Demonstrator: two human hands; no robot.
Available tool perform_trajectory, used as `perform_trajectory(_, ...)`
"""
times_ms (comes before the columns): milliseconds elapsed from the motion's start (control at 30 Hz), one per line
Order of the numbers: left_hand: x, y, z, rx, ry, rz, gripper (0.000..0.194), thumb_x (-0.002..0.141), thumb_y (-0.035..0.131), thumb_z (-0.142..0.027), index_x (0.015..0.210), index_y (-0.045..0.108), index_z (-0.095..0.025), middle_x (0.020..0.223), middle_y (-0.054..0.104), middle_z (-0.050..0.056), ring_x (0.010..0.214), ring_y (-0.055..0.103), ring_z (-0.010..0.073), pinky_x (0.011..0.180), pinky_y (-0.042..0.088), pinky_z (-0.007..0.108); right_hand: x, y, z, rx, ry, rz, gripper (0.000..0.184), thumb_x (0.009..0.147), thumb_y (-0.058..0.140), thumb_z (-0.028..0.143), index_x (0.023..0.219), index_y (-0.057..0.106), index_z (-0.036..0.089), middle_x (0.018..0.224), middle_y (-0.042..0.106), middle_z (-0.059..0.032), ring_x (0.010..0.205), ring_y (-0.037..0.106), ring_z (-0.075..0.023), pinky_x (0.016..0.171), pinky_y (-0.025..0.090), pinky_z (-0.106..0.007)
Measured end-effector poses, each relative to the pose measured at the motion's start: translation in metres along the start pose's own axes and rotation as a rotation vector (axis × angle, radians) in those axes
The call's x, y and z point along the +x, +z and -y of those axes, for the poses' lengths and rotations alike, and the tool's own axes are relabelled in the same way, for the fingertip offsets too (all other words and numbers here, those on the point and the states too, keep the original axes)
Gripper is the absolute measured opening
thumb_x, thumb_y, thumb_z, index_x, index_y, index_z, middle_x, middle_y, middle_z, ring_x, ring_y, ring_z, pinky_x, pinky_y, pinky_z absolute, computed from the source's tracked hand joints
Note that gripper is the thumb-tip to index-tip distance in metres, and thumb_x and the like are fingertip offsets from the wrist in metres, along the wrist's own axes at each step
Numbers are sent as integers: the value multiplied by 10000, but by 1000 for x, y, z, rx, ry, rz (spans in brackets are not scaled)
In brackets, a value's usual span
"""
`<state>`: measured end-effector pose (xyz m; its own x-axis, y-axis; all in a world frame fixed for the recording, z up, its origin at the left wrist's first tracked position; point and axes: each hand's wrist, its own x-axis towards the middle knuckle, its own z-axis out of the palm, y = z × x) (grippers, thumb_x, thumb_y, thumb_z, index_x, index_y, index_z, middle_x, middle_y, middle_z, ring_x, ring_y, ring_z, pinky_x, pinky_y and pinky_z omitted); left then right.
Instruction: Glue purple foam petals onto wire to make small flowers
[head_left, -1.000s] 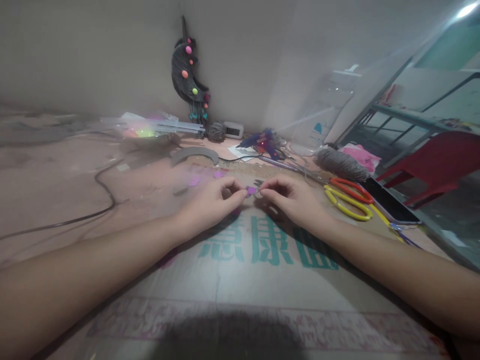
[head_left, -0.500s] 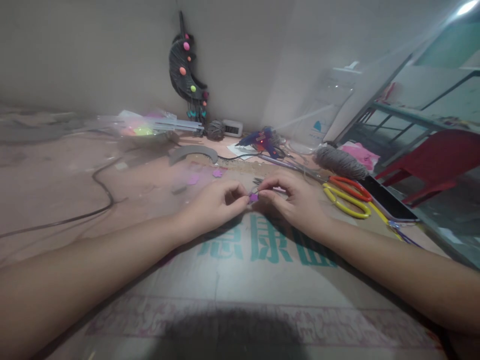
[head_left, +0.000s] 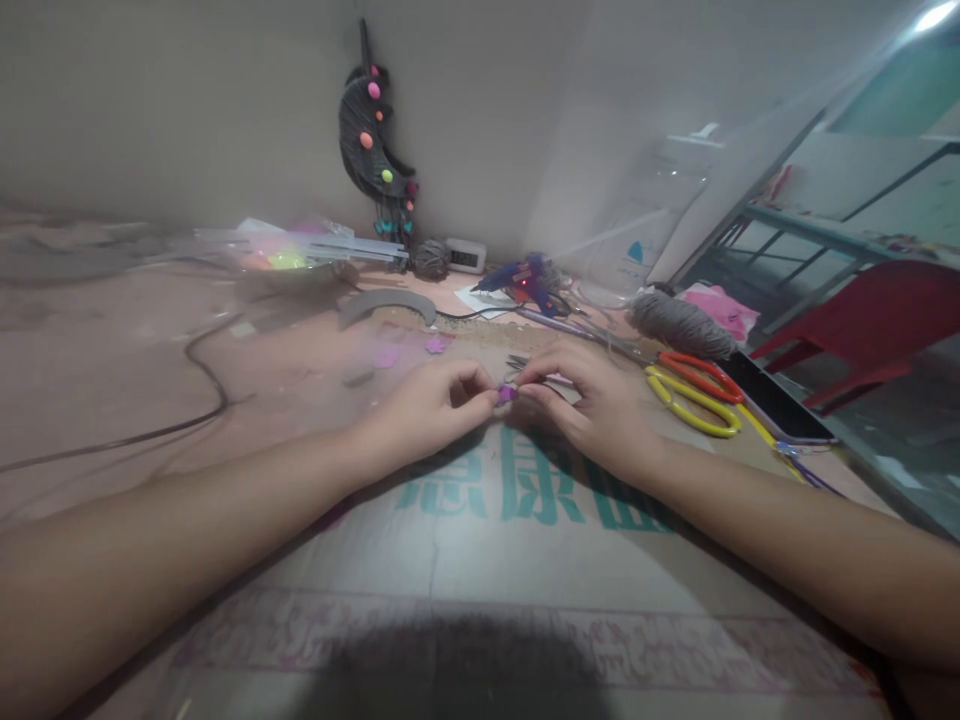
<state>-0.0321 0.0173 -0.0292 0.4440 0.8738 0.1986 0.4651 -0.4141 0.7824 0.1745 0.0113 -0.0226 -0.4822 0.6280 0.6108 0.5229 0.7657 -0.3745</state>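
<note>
Between my fingertips is a small purple piece (head_left: 507, 394), too small to make out fully. My left hand (head_left: 442, 402) pinches its left side with thumb and forefinger. From the right, my right hand (head_left: 581, 398) pinches the other side, fingers bent toward it. Two purple flower-shaped cutouts lie beyond my left hand: one flower cutout (head_left: 435, 345) and a paler, blurred purple cutout (head_left: 387, 357). A small grey piece (head_left: 358, 377) rests to their left. Just behind my right hand, pointed scissor tips (head_left: 517, 362) stick out.
Orange and yellow scissor handles (head_left: 694, 400) and a phone (head_left: 780, 400) lie to the right. A blue glue gun (head_left: 517, 280), grey yarn (head_left: 679, 322) and a grey arc (head_left: 386, 305) sit farther back. A black cable (head_left: 217, 385) curves at left. A decorated dark crescent (head_left: 364, 135) hangs against the wall.
The purple piece has turned slightly between my fingertips. Both hands stay in nearly the same place.
</note>
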Motion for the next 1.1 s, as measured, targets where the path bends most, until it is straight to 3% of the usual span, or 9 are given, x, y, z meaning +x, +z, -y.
perform_trajectory(367,0,0,3,45,55,66,209,856,541,-331,770,653,-176,723,654,2,678,559,144,636,401,252,-1,1,-1,34,32,27,93,920,587,215,873,661,184,869,666,-50,844,619,-165,796,493,-311)
perform_trajectory(500,1,0,3,-60,11,88,202,865,538,-320,763,626,-170,691,626,-9,634,535,124,600,388,239,0,3,-2,168,203,47,182,954,527,296,1045,663,214,1084,679,-70,962,644,-184,886,511,-353)
perform_trajectory(567,2,-1,3,-143,-42,81,233,872,542,-352,750,610,-166,676,612,-10,610,522,117,584,381,236,0,6,-7,341,351,-19,265,968,488,392,1156,589,234,1145,639,-70,879,654,-162,813,544,-337)
perform_trajectory(667,3,-1,6,-236,-101,52,269,871,560,-403,750,595,-165,688,618,-4,630,533,123,589,385,238,0,8,-18,562,498,-202,329,942,493,521,1149,487,266,1014,593,-23,729,628,-123,689,550,-285)
perform_trajectory(800,5,-2,10,-276,-137,42,289,879,561,-440,773,590,-174,702,628,-6,646,552,130,589,390,243,2,1,-17,459,532,-338,297,923,529,525,886,511,231,696,501,39,598,521,-103,607,481,-236)
perform_trajectory(867,6,-3,10,-294,-144,31,289,878,564,-443,776,593,-174,724,640,0,679,575,138,614,415,249,3,-5,-7,311,495,-307,350,928,540,474,709,508,202,604,471,35,571,470,-99,587,440,-228)
perform_trajectory(933,6,-4,9,-311,-144,17,287,869,575,-443,773,594,-173,738,646,5,707,592,144,640,440,255,4,-8,5,257,491,-171,367,922,548,432,651,551,184,579,496,21,560,470,-98,559,416,-229)
perform_trajectory(1033,5,-5,7,-310,-137,-7,286,862,582,-443,768,588,-173,719,631,-3,666,585,136,622,448,256,4,-4,13,331,570,44,292,894,570,408,759,657,164,601,557,16,534,487,-94,520,401,-229)
perform_trajectory(1100,4,-5,6,-291,-131,-22,290,868,573,-446,769,585,-174,710,624,-7,632,575,129,603,444,257,3,2,13,404,637,91,257,869,595,399,847,686,160,635,586,16,531,498,-87,515,404,-224)
